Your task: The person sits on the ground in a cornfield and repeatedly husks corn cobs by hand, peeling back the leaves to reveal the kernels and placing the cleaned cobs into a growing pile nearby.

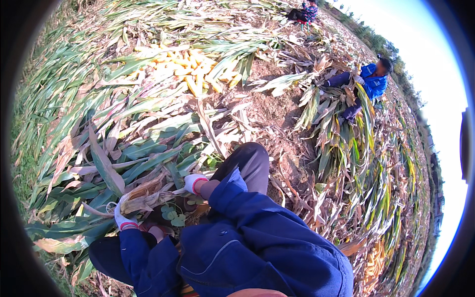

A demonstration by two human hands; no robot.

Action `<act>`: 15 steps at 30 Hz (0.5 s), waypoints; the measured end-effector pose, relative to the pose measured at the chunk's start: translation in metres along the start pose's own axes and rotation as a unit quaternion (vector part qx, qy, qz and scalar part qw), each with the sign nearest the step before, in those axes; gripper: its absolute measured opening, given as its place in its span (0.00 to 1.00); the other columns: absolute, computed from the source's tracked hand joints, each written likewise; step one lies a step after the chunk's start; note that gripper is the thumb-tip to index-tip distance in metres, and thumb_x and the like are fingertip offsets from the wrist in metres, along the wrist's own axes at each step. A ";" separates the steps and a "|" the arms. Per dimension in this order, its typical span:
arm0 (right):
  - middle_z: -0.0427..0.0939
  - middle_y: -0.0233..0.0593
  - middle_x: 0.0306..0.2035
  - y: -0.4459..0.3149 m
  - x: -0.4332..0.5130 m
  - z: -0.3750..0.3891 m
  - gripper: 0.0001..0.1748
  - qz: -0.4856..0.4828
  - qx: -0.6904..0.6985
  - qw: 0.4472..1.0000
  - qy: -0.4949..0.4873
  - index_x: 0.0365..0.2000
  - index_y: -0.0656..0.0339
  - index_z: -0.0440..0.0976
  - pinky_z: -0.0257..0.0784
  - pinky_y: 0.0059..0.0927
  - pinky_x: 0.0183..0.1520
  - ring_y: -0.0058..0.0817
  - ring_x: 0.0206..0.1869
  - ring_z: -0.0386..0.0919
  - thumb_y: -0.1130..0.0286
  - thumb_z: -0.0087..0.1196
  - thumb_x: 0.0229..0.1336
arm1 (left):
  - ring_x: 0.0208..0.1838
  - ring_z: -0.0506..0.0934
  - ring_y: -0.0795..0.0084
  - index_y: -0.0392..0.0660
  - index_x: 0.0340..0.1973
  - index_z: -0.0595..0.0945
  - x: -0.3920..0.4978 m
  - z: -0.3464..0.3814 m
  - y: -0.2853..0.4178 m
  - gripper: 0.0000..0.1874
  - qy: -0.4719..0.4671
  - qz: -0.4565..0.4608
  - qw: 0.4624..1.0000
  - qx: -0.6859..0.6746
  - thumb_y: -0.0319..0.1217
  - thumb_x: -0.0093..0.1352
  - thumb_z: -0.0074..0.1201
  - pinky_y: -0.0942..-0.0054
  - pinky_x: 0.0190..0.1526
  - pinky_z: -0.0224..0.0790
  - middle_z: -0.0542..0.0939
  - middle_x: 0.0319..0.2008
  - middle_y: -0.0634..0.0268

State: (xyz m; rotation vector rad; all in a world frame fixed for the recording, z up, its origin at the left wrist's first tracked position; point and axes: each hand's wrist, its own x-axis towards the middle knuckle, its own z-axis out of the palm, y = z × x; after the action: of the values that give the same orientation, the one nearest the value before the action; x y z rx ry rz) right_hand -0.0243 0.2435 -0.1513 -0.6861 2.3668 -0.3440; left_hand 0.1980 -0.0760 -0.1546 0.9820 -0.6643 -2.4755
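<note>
A corn ear in its dry husk [144, 200] lies low before me, among corn stalks and leaves. My left hand [123, 214], in a white knit glove with a red-edged cuff, is closed around the left end of the husk. Pale dry strips stick out beside its fingers. My right hand [193, 183], gloved the same way, is closed at the other side on a pale stalk or husk strip [177, 192] running towards the ear. Its fingers are mostly hidden. No bare kernels show on this ear.
Husked yellow corn cobs [185, 65] are heaped ahead; another cob pile [374, 261] lies at lower right. Cut corn stalks [144, 152] cover the ground on the left. A person in blue [374, 83] sits among stalks at right; another person [308, 13] sits farther off.
</note>
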 end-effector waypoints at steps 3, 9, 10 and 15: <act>0.86 0.54 0.44 -0.002 -0.002 -0.001 0.17 0.012 -0.034 0.999 -0.038 0.42 0.63 0.87 0.80 0.49 0.47 0.51 0.48 0.85 0.67 0.60 0.52 | 0.61 0.79 0.55 0.45 0.58 0.83 0.005 -0.007 -0.001 0.22 0.024 -0.003 1.000 -0.010 0.42 0.74 0.49 0.53 0.66 0.70 0.83 0.57 0.58; 0.83 0.53 0.53 -0.006 -0.004 -0.005 0.22 0.029 -0.108 0.990 -0.089 0.50 0.60 0.84 0.79 0.51 0.55 0.50 0.55 0.83 0.62 0.54 0.59 | 0.66 0.76 0.52 0.45 0.61 0.81 0.000 -0.006 -0.001 0.25 0.071 -0.019 0.997 -0.025 0.44 0.75 0.45 0.50 0.69 0.64 0.81 0.62 0.58; 0.82 0.52 0.55 -0.008 -0.002 -0.005 0.22 0.032 -0.106 0.990 -0.087 0.51 0.59 0.83 0.79 0.52 0.56 0.49 0.56 0.82 0.62 0.54 0.59 | 0.66 0.75 0.52 0.45 0.62 0.80 -0.001 -0.007 -0.001 0.26 0.064 -0.011 0.998 -0.017 0.44 0.75 0.43 0.49 0.70 0.64 0.80 0.63 0.57; 0.84 0.48 0.54 -0.024 -0.005 0.001 0.20 -0.009 -0.156 0.983 -0.094 0.49 0.58 0.85 0.79 0.49 0.54 0.48 0.55 0.83 0.62 0.55 0.61 | 0.54 0.82 0.53 0.44 0.56 0.82 0.004 -0.044 -0.004 0.21 0.153 -0.009 0.987 -0.037 0.44 0.76 0.51 0.46 0.60 0.74 0.84 0.53 0.55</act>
State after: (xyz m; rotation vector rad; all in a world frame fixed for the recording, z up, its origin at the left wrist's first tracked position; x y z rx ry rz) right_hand -0.0110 0.2260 -0.1400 -0.8451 2.2539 0.0864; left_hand 0.2262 -0.0874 -0.1874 1.3080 -0.4624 -2.2754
